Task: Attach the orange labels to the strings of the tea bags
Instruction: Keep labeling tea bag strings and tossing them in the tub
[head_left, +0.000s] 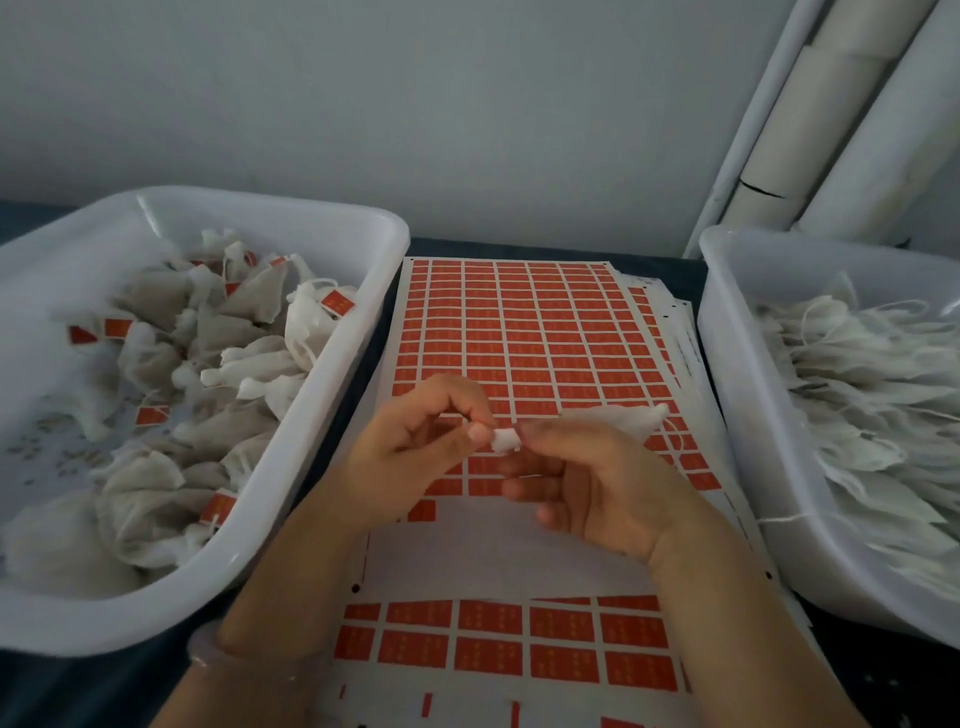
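Note:
Both hands meet over a sheet of orange labels (535, 332) lying flat in the middle of the table. My left hand (415, 447) and my right hand (597, 483) pinch a small white tag (506, 440) between their fingertips. A white tea bag (623, 418) lies over the back of my right hand, its thin string (678, 434) trailing to the right. The near part of the sheet shows bare white backing (467, 556) where labels are gone.
A white bin (332, 374) on the left holds several tea bags with orange labels on their strings. A second white bin (737, 415) on the right holds several flat unlabelled tea bags. More label sheets lie stacked underneath. White tubes (810, 119) lean at the back right.

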